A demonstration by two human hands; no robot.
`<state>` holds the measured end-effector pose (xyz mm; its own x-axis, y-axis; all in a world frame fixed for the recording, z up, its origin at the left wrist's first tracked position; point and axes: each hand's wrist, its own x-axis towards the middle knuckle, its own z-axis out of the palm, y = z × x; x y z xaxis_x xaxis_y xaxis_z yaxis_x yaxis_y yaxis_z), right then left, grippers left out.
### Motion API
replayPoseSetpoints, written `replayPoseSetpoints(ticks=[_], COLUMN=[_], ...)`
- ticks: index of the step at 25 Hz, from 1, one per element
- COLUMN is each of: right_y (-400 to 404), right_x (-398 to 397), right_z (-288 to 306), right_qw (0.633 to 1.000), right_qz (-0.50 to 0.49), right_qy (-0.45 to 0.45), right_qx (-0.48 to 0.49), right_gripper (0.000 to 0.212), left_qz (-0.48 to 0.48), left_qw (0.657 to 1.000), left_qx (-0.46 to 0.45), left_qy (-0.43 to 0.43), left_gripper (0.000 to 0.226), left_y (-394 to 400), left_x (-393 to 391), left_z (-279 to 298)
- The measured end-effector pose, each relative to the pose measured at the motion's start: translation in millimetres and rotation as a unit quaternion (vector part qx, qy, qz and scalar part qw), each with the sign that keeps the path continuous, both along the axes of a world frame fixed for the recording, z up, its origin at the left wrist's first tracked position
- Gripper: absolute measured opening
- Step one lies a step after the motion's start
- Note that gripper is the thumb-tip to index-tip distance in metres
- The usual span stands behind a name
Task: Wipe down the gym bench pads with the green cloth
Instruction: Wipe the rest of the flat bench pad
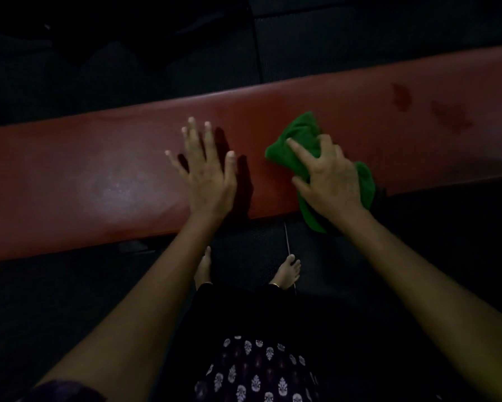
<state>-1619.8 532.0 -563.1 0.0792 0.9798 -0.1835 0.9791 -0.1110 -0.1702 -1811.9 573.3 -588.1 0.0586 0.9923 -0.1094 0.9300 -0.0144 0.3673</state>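
Head view, dim light. Red bench pad [104, 175] runs as a band from lower left to upper right of frame; both ends cut off by the frame edges. Dark stain [401, 97] on the pad at upper right, with a fainter smudge further right, hard to make out.

Left hand [207, 172] at frame centre, fingers straight and spread, flat over the pad, holding nothing; its shadow falls on the pad just to its right. Whether the palm actually presses down, can't tell.

Right hand [328, 181] right of centre, grip closed around the bunched green cloth [297, 140], index finger stretched out on top of it, other fingers curled. Cloth sits on the pad's near half; part is hidden under the hand, and a tail hangs over the near edge, lower end lost in shadow.

Below the pad, lower centre: two bare feet [287, 271] on dark floor mat [244, 253], left foot partly hidden by the left forearm. Patterned dark garment [258, 369] at bottom centre. Upper frame is near-black; mat seams are barely visible and bench frame can't be made out.
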Motion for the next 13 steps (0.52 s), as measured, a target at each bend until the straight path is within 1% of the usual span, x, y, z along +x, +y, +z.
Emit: replayPoseSetpoints(ticks=[1, 2, 3, 4, 5, 6, 7, 8, 9, 10, 11, 12, 13], right_y=[1, 7, 13, 23, 32, 39, 45, 50, 52, 53, 56, 62, 70], right_x=[9, 26, 46, 63, 74, 74, 62, 42, 20, 4, -1, 6, 20], right_z=[1, 2, 4, 4, 5, 7, 8, 9, 9, 9, 8, 8, 7], right_qw=[0.997, 0.993, 0.996, 0.999, 0.992, 0.976, 0.974, 0.984, 0.996, 0.999, 0.997, 0.995, 0.997], right_qz=[0.082, 0.112, 0.082, -0.008, -0.127, -0.216, -0.228, -0.175, -0.088, 0.004, 0.069, 0.095, 0.078], right_qy=[-0.006, -0.019, -0.033, -0.036, -0.015, 0.002, 0.005, -0.002, -0.002, 0.008, 0.017, 0.017, 0.004], right_qx=[-0.012, -0.017, -0.020, -0.018, -0.012, -0.014, -0.022, -0.026, -0.031, -0.036, -0.037, -0.031, -0.027], right_gripper=[0.063, 0.063, 0.062, 0.060, 0.059, 0.058, 0.058, 0.059, 0.060, 0.060, 0.060, 0.059, 0.059], left_qz=[-0.008, -0.011, -0.012, -0.012, -0.011, -0.010, -0.007, -0.004, -0.002, 0.000, 0.001, 0.003, 0.005], left_qw=[1.000, 1.000, 1.000, 0.999, 0.999, 0.999, 0.999, 0.999, 0.999, 0.999, 0.999, 0.999, 0.999], left_qx=[-0.001, -0.008, -0.016, -0.018, -0.014, -0.009, -0.006, -0.005, -0.003, 0.001, 0.003, 0.004, 0.005], left_qy=[-0.013, -0.013, 0.002, 0.024, 0.040, 0.045, 0.042, 0.039, 0.040, 0.045, 0.049, 0.047, 0.044], left_gripper=[0.063, 0.062, 0.062, 0.062, 0.063, 0.065, 0.066, 0.066, 0.065, 0.064, 0.064, 0.063, 0.063], left_y=[0, 1, 2, 2, 2, 1, 1, 2, 2, 2, 2, 2, 1], left_x=[16, 28, 37, 42, 43, 43, 42, 42, 41, 41, 42, 43, 44], left_z=[-2, -6, -10, -14, -17, -19, -19, -20, -21, -21, -21, -21, -22])
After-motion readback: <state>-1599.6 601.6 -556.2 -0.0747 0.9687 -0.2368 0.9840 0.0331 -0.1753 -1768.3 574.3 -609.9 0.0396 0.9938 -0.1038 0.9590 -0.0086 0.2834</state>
